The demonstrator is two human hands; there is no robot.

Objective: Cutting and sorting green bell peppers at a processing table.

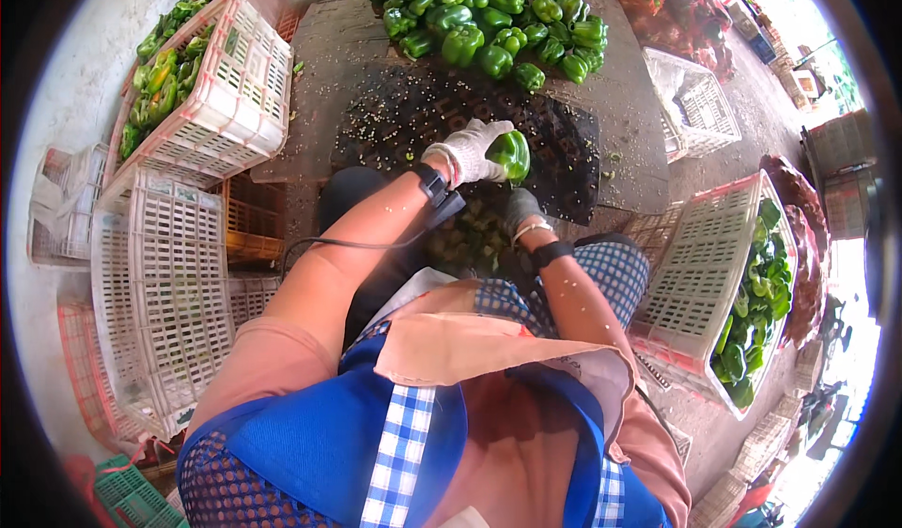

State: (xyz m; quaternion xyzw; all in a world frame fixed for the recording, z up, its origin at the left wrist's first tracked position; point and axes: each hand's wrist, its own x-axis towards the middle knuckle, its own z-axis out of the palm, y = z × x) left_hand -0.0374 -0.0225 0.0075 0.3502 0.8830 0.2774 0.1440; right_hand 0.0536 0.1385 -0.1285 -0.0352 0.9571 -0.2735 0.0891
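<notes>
My left hand (pixel 467 151), in a white knit glove, is closed round a green bell pepper (pixel 510 157) above the near edge of the dark mat. Just below the pepper, my right hand (pixel 523 210) wears a dark grey glove and looks curled closed. Anything it grips is hidden. Beyond my hands, a heap of green bell peppers (pixel 493 21) covers the far part of the table. Pale seeds lie scattered over the black mat (pixel 564 152). Between my knees, under my hands, is a dim pile of greenish scraps (pixel 468 239).
To the left, a white crate (pixel 230 86) holds green and yellowish pepper pieces, with more crates (pixel 169 293) stacked nearer me. On the right stands a tilted crate (pixel 700 284) full of green pieces. A white crate (pixel 691 105) and net sacks (pixel 676 11) are at the far right.
</notes>
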